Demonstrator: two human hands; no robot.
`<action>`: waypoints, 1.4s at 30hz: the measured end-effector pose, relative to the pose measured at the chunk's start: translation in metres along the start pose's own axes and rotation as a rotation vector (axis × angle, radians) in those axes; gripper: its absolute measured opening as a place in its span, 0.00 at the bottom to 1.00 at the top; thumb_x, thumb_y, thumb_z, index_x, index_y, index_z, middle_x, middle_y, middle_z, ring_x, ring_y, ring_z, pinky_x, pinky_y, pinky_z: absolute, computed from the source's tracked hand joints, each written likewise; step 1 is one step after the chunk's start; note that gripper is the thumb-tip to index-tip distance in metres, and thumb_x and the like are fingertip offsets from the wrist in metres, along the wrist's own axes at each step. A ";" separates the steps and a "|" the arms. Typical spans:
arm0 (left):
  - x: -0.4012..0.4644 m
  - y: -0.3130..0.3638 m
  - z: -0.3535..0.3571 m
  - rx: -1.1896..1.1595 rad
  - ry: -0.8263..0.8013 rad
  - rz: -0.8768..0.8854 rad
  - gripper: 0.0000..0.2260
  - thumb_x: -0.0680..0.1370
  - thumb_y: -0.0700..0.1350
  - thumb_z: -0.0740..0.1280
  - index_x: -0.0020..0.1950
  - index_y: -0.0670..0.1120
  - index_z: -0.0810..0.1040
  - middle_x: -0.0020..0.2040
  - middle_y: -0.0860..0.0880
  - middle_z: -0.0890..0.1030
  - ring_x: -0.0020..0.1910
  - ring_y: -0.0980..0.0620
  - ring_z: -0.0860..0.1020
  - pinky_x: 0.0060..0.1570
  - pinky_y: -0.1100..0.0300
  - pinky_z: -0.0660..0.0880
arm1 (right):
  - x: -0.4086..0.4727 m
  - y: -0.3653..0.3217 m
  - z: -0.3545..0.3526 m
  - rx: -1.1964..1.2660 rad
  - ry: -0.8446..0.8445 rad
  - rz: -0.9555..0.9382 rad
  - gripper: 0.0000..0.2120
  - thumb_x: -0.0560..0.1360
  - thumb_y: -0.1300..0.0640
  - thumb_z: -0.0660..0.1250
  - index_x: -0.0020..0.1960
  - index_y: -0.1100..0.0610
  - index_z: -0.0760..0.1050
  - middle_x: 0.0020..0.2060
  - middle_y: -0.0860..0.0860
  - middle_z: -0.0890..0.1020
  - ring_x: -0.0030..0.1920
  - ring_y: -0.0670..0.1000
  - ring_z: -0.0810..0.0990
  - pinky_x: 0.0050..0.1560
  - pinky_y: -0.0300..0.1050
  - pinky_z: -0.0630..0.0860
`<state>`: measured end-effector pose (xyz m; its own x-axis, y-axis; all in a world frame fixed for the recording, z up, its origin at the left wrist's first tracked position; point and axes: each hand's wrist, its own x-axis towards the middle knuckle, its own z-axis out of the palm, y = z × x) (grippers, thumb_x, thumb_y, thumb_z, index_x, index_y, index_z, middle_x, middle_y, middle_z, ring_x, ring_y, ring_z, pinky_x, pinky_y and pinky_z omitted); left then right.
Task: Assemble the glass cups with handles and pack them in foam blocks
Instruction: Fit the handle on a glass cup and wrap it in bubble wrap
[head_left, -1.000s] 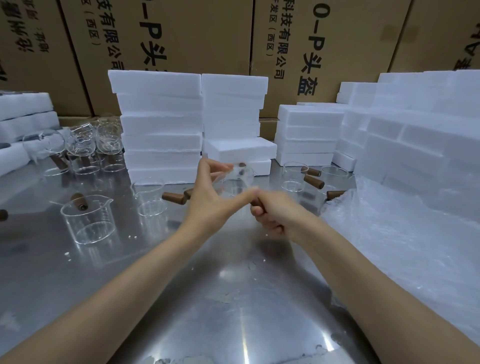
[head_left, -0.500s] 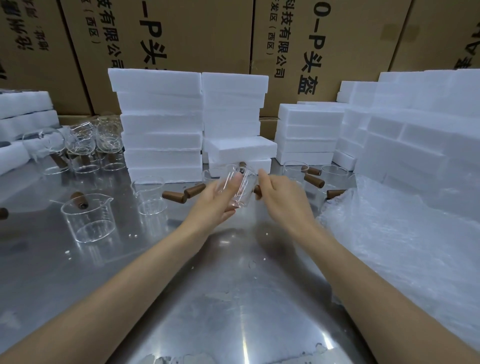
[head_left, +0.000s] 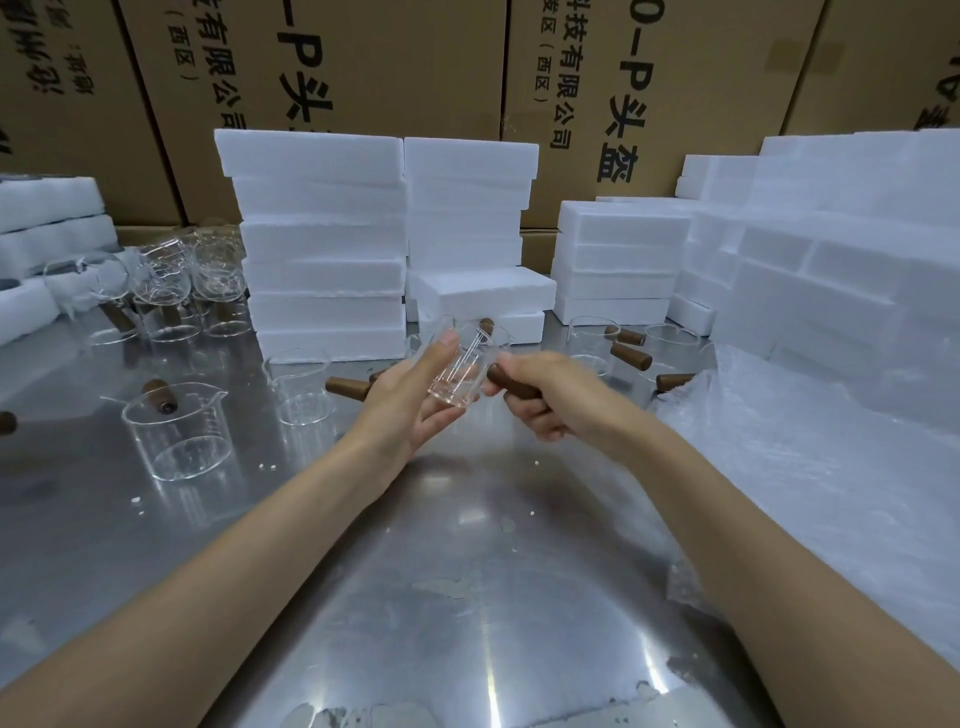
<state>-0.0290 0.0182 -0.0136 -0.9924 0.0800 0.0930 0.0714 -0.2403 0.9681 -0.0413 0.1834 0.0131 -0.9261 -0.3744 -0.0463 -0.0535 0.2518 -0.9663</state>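
Above the middle of the steel table (head_left: 467, 571), my left hand (head_left: 410, 400) holds a clear glass cup (head_left: 460, 371) tilted on its side, thumb on top and fingers under it. My right hand (head_left: 550, 395) grips a brown wooden handle (head_left: 511, 384) whose end meets the cup's side. Stacks of white foam blocks (head_left: 322, 249) stand behind the hands.
Glass cups with handles stand at the left (head_left: 176, 431), the centre (head_left: 301, 384) and the back left (head_left: 166, 291). More cups (head_left: 592, 343) and loose brown handles (head_left: 631, 356) lie at the right. A plastic sheet (head_left: 805, 467) covers the right side under foam blocks (head_left: 831, 270). Cardboard boxes (head_left: 363, 67) line the back.
The cup has tipped onto its side in my left hand and come nearer. My right hand has curled round the brown handle at the cup's side.
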 end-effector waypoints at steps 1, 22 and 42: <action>0.000 0.001 0.000 -0.008 -0.011 0.010 0.27 0.65 0.61 0.70 0.60 0.49 0.77 0.55 0.49 0.84 0.53 0.51 0.83 0.50 0.63 0.79 | -0.001 0.000 -0.003 0.115 -0.065 0.048 0.19 0.81 0.48 0.52 0.39 0.55 0.73 0.20 0.45 0.61 0.18 0.42 0.56 0.20 0.34 0.53; 0.004 0.002 -0.003 -0.186 0.035 0.015 0.26 0.69 0.55 0.71 0.65 0.48 0.74 0.57 0.51 0.82 0.53 0.54 0.82 0.54 0.62 0.76 | -0.005 -0.002 0.004 0.358 0.212 0.144 0.16 0.75 0.41 0.63 0.47 0.54 0.74 0.29 0.48 0.75 0.22 0.44 0.69 0.23 0.34 0.68; 0.005 -0.008 -0.013 0.651 0.161 0.575 0.31 0.65 0.53 0.77 0.64 0.56 0.67 0.62 0.63 0.74 0.62 0.65 0.72 0.63 0.51 0.73 | -0.002 0.001 0.003 0.407 0.275 -0.071 0.08 0.77 0.50 0.64 0.49 0.54 0.78 0.37 0.47 0.82 0.35 0.44 0.78 0.33 0.37 0.75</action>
<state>-0.0359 0.0082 -0.0240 -0.7836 -0.0328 0.6204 0.5582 0.4012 0.7263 -0.0389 0.1818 0.0113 -0.9926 -0.1152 0.0389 -0.0206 -0.1554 -0.9876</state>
